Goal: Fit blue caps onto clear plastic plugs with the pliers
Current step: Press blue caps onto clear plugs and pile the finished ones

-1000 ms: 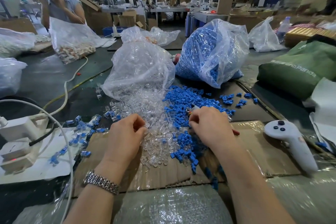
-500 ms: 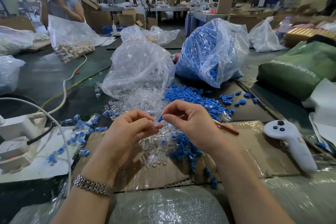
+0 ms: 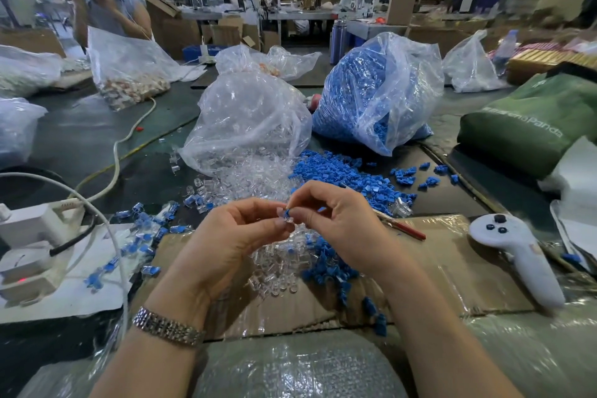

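Two hands meet above the cardboard sheet (image 3: 452,268), raised clear of the parts below. The left hand (image 3: 235,242) has its fingers curled, and its thumb and fingertips pinch a clear plug (image 3: 286,220). The right hand (image 3: 342,223) pinches a blue cap (image 3: 287,212) between thumb and forefinger and holds it against the top of that plug; whether the cap is seated cannot be told.

Under the right wrist lie the pliers (image 3: 400,227), their red handle resting on the cardboard. Beneath both hands spread a pile of loose clear plugs (image 3: 274,271) and, just to its right, loose blue caps (image 3: 329,268). Further back stand a bag of clear plugs (image 3: 248,119) and a bag of blue caps (image 3: 374,94), side by side. Capped plugs (image 3: 142,236) are scattered to the left, near a white power strip (image 3: 32,236). A white controller (image 3: 517,255) lies on the cardboard's right edge.
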`<state>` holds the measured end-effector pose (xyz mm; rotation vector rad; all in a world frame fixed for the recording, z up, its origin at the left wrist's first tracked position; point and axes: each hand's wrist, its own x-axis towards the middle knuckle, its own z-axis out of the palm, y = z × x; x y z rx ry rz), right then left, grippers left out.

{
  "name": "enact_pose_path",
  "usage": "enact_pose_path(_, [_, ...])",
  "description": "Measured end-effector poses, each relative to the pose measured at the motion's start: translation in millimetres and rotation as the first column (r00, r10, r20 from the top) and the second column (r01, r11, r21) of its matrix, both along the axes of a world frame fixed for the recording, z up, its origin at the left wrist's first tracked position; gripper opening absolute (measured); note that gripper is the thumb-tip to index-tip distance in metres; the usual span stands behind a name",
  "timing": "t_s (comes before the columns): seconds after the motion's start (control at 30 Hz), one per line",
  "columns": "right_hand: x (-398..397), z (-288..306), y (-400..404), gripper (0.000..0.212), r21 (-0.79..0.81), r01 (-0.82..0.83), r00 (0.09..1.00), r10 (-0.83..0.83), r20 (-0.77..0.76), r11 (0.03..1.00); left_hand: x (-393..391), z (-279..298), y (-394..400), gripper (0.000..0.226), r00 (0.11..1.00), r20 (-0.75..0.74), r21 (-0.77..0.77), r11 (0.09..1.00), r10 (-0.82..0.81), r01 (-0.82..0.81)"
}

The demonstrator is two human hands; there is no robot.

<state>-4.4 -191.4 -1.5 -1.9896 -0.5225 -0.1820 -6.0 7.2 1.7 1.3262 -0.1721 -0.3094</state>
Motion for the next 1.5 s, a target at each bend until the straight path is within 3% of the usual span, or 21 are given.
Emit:
enact_pose_path(0.1, [0.1,0.6,0.2,0.007,-0.010,0.005,1.000,-0.005,0.020,1.000,0.4,-0.7,-0.2,0.024,1.000,-0.005,-0.019,0.999,0.031,-0.031])
enact_pose_path(0.67, [-0.9,2.6,-0.9,0.007,-0.048,-0.011,0.998,0.014,0.060,0.999,0.6,-3.3,-1.9,0.018,1.000,-0.014,-0.020,0.999,0.027,-0.028])
enact_pose_path(0.8, [-5.2,7.5,-4.2,0.006,-0.008,-0.018,0.998,0.018,-0.066,1.000,1.4,-4.1,-0.8,0.021,1.000,0.001,-0.047,0.999,0.009,-0.009])
enact_pose_path(0.87, [-3.9,9.4,-11.1,0.017,0.042,0.061,0.991,-0.056,-0.120,0.997,2.2,-5.5,0.0,0.020,1.000,0.013,-0.078,0.997,0.021,-0.020])
enact_pose_path(0.93, [2.2,7.5,-21.0,0.029,-0.139,0.310,0.941,-0.325,-0.098,0.940,3.1,-6.9,0.5,0.020,0.999,0.021,-0.089,0.995,0.044,-0.042])
enact_pose_path(1.0, [8.8,2.1,-28.9,0.050,-0.562,0.491,0.796,-0.605,-0.022,0.666,3.4,-7.3,0.7,0.022,0.998,0.033,-0.084,0.996,0.045,-0.042])
enact_pose_path(1.03, [10.9,-1.6,-30.3,0.061,-0.703,0.473,0.735,-0.678,-0.017,0.531,3.4,-7.2,0.9,0.023,0.998,0.040,-0.080,0.996,0.042,-0.038])
enact_pose_path(1.1, [14.9,-10.5,-31.2,0.069,-0.801,0.414,0.682,-0.730,-0.043,0.433,3.6,-6.7,1.3,0.025,0.998,0.046,-0.081,0.996,0.046,-0.043])
enact_pose_path(1.23, [19.4,-15.4,-34.7,0.062,-0.797,0.431,0.651,-0.758,-0.050,0.423,5.0,-7.7,1.0,0.022,0.997,0.035,-0.112,0.991,0.074,-0.069])
enact_pose_path(1.37, [19.9,-8.3,-33.4,0.041,-0.808,0.406,0.687,-0.726,-0.037,0.426,7.4,-9.8,2.2,0.022,0.994,0.019,-0.125,0.987,0.104,-0.101])
enact_pose_path(1.5, [21.0,6.4,-31.9,0.023,-0.689,0.469,0.680,-0.724,-0.117,0.552,9.6,-9.5,4.4,0.021,0.989,-0.009,-0.152,0.977,0.148,-0.148])
